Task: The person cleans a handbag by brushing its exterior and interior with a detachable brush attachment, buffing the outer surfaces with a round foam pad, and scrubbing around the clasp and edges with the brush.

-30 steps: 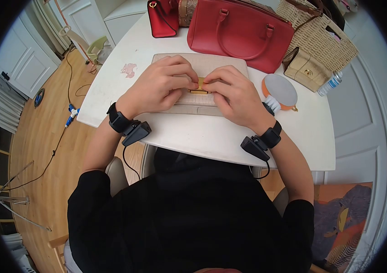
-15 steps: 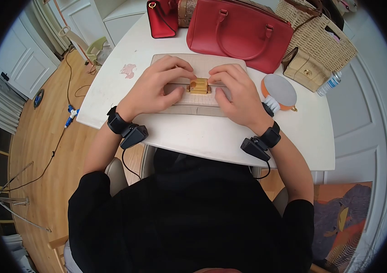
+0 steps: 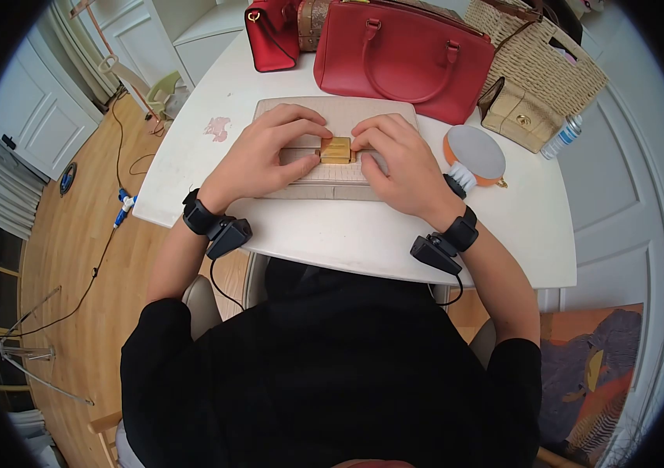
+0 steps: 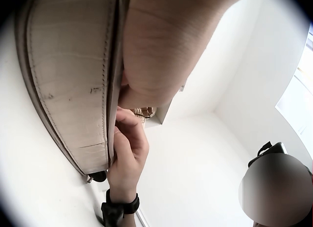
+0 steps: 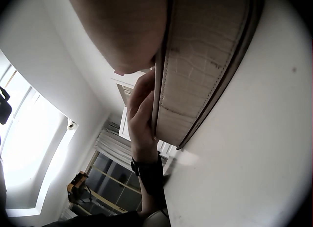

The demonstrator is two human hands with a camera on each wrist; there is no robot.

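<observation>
In the head view, a pale beige bag with a crocodile-like texture (image 3: 324, 190) lies on the white table, a gold clasp (image 3: 336, 151) at its middle. The left hand (image 3: 262, 160) has bent fingertips and thumb at the clasp's left edge. From the right, the right hand (image 3: 406, 168) touches or nearly touches the clasp with its index finger, thumb lower down. Both wrist views show the bag's stitched side (image 4: 68, 85) (image 5: 200, 70) from low down, with dark scuffs on it; the clasp is hidden there.
Behind the bag stand a large red handbag (image 3: 402, 58), a small red bag (image 3: 272, 35), a woven bag (image 3: 550, 54) and a gold bag (image 3: 520, 115). To the right are a grey and orange round case (image 3: 476, 152), a white-bristled brush (image 3: 463, 176) and a spray can (image 3: 562, 138).
The fingers that covered the clasp have spread to its sides, leaving its gold face visible. Since half a second ago, the right fingertips have come closer to it. The head view has shifted slightly.
</observation>
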